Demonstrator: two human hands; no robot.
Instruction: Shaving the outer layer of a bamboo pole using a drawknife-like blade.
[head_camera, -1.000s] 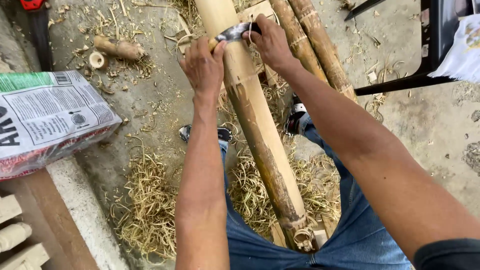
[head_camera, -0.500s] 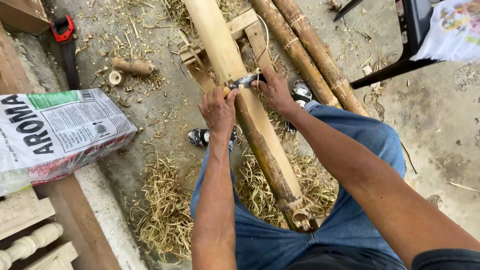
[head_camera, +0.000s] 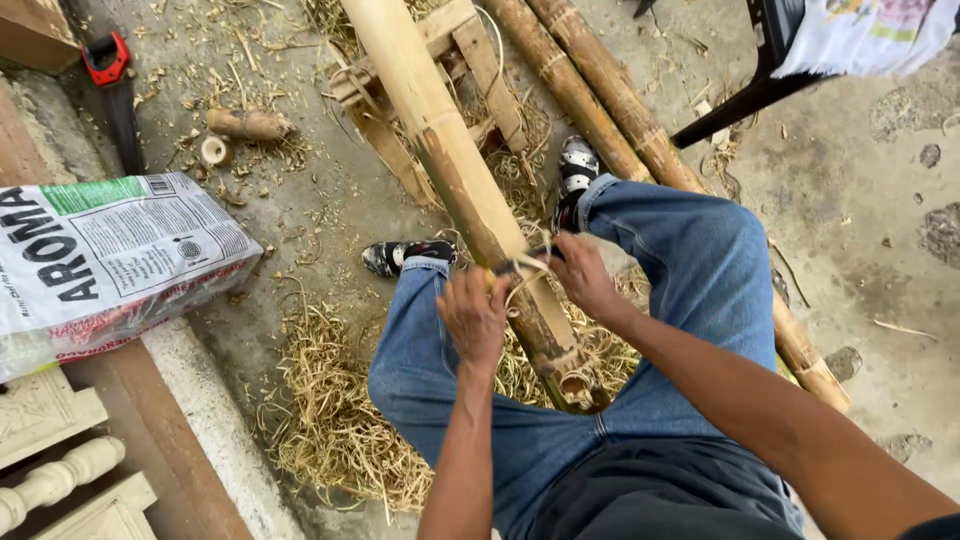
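Note:
A long bamboo pole slants from the top centre down between my knees, pale and peeled above, brown and rough near its cut end. My left hand grips one end of a drawknife blade laid across the pole. My right hand grips the other end. A pale curl of shaving lifts off the pole between my hands. I sit in blue jeans with both shoes on the ground.
Two more bamboo poles lie to the right. A wooden rest props the pole. Shavings pile on the concrete. A printed sack, a red-handled saw, cut bamboo bits and a black chair leg surround me.
Both hands have drawn the blade down the pole toward my body, leaving a longer pale peeled stretch above. The camera view has pulled back with them.

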